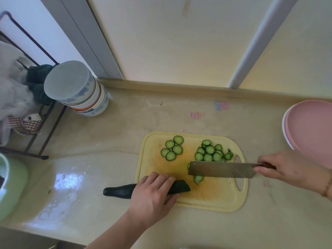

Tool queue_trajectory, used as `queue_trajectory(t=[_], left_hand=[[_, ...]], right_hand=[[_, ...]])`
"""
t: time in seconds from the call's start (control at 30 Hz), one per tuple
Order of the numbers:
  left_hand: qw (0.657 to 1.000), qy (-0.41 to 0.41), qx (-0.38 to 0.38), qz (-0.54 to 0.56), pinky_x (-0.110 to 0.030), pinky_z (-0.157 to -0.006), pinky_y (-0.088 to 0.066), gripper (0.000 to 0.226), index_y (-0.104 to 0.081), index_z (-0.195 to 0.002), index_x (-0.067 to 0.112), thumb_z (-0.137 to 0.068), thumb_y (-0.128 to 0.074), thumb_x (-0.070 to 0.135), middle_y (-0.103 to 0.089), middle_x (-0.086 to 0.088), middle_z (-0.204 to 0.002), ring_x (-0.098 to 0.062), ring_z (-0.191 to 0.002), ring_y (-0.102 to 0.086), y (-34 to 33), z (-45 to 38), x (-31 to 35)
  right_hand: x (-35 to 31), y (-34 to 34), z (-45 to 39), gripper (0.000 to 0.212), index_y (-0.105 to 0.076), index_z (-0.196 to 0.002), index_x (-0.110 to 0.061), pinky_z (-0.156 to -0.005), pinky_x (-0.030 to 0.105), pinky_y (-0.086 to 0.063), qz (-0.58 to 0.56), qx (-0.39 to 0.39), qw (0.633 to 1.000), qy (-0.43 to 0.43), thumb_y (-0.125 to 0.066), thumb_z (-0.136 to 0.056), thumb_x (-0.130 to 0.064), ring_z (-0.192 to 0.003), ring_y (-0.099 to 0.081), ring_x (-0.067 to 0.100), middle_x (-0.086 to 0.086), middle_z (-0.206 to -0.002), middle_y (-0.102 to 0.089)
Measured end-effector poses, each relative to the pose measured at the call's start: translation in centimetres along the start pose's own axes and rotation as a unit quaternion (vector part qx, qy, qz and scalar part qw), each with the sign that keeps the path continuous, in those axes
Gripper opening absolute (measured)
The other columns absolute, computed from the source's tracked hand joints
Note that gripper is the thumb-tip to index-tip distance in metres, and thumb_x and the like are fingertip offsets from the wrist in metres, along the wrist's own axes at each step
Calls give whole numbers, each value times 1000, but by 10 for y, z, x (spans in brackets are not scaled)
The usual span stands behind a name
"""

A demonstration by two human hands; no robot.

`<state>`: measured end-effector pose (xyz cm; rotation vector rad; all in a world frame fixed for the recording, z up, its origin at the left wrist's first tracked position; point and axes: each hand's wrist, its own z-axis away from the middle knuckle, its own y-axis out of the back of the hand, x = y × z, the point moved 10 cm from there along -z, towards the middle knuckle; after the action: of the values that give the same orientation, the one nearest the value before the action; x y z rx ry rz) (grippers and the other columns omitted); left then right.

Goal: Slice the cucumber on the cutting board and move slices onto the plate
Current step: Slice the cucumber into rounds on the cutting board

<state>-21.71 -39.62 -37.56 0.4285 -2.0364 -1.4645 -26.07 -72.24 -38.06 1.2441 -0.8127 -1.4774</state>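
Observation:
A dark green cucumber (120, 191) lies across the left edge of the yellow cutting board (212, 198), its cut end on the board. My left hand (152, 193) grips it from above. My right hand (289, 168) holds the handle of a cleaver (221, 169), whose broad blade hovers flat-side up over the board, right of the cut end. Several slices (172, 150) lie in one group at the board's far left, a bigger heap of slices (212, 153) at its far right, and a few slices (198, 179) peek out under the blade. The pink plate (312, 130) stands at the right.
A stack of upturned bowls (79, 90) stands at the back left beside a dark wire rack (36, 123) with cloths. A green container (10, 186) sits at the left edge. The wall and counter ledge (179, 87) run behind the board.

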Motion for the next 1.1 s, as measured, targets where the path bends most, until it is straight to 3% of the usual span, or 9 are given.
queue_trajectory(t=[0.1,0.17,0.27,0.33,0.47,0.53,0.63,0.87,1.1], left_hand=[[1000,1,0,-2,-33,-67,-56,35,-73,-108,19,-88,-69,47,-69,6,-101,-19,-85,-63,1,-1,0],[1000,2,-2,0,-33,-68,-57,35,-73,-108,19,-89,-68,48,-69,6,-102,-19,-85,-63,1,-1,0],[1000,-2,-2,6,-33,-67,-57,35,-74,-108,18,-89,-68,48,-69,5,-102,-18,-85,-63,1,-2,1],[1000,-14,-4,8,-32,-66,-57,35,-74,-107,19,-90,-68,48,-69,5,-101,-18,-84,-63,2,0,3],[999,-45,4,5,-31,-64,-55,33,-75,-105,18,-88,-70,45,-69,4,-99,-19,-83,-62,4,6,8],[999,-52,9,7,-31,-64,-54,32,-75,-104,17,-86,-72,44,-70,4,-99,-19,-83,-62,5,8,10],[999,-50,12,5,-30,-65,-55,31,-74,-102,18,-84,-73,44,-71,6,-99,-19,-84,-63,6,9,12],[998,-58,2,2,-31,-65,-55,30,-74,-102,20,-86,-72,45,-71,8,-99,-19,-85,-64,2,9,12],[998,-61,8,6,-32,-65,-55,28,-74,-103,20,-85,-74,42,-70,8,-97,-19,-85,-63,2,10,11]], right_hand=[[-13,2,-6,53,-60,-86,-30,-52,19,-34,51,-43,998,-7,-28,-88,-73,-63,-57,9,-7,-69,-64],[-17,1,-8,43,-61,-91,-28,-54,18,-35,77,-61,995,-17,-34,-93,-62,-64,-55,7,-6,-72,-65],[-20,6,-5,70,-56,-77,-29,-51,19,-34,33,-18,999,5,-11,-79,-83,-58,-54,8,-9,-60,-58],[-14,8,1,74,-49,-67,-34,-48,16,-34,-17,9,1000,10,-2,-70,-91,-56,-54,8,-14,-52,-52],[-1,0,15,61,-47,-65,-45,-47,13,-33,-58,5,998,17,-10,-72,-92,-56,-54,3,-19,-60,-57],[2,-7,18,58,-49,-72,-46,-51,24,-42,-54,-3,998,21,-13,-75,-91,-54,-54,4,-14,-61,-58],[0,-11,15,68,-52,-77,-36,-50,32,-45,-7,1,1000,22,-12,-77,-90,-51,-53,7,-11,-56,-56],[-15,1,-15,96,-53,-76,-28,-58,27,-42,31,-13,999,-7,15,-60,-93,-57,-54,7,-8,-60,-57],[-25,1,-21,92,-50,-72,-29,-56,31,-42,27,2,1000,-6,14,-61,-93,-54,-48,7,-8,-57,-55]])
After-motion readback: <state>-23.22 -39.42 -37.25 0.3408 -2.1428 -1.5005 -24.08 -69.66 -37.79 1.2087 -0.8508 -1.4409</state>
